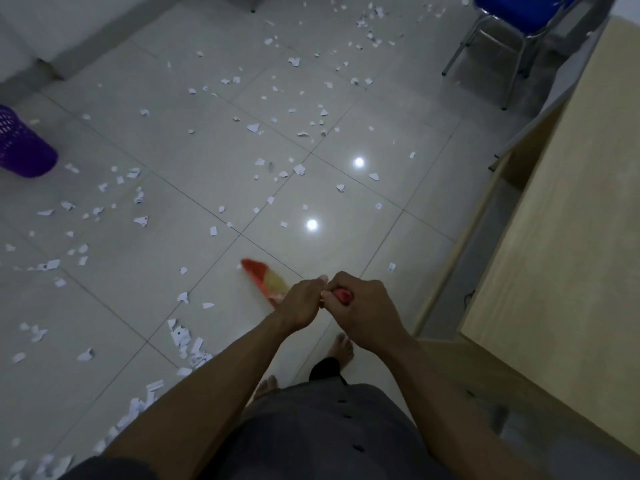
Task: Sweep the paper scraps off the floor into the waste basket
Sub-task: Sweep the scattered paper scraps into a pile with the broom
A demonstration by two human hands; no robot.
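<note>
1. Your left hand (pixel 304 303) and right hand (pixel 360 306) both clench the broom (pixel 265 280) handle; its head is blurred.
2. Paper scraps (pixel 180 336) litter the floor (pixel 194 161); the waste basket (pixel 20 143) stands far left.

Bare arms, dark clothes, bare feet

The left hand (pixel 300 304) and right hand (pixel 360 311) are bare, with no sleeves along either forearm. A dark grey garment (pixel 332 434) with small black marks covers the torso; a dark trouser leg (pixel 325 368) ends above the bare feet (pixel 343 348).
</note>
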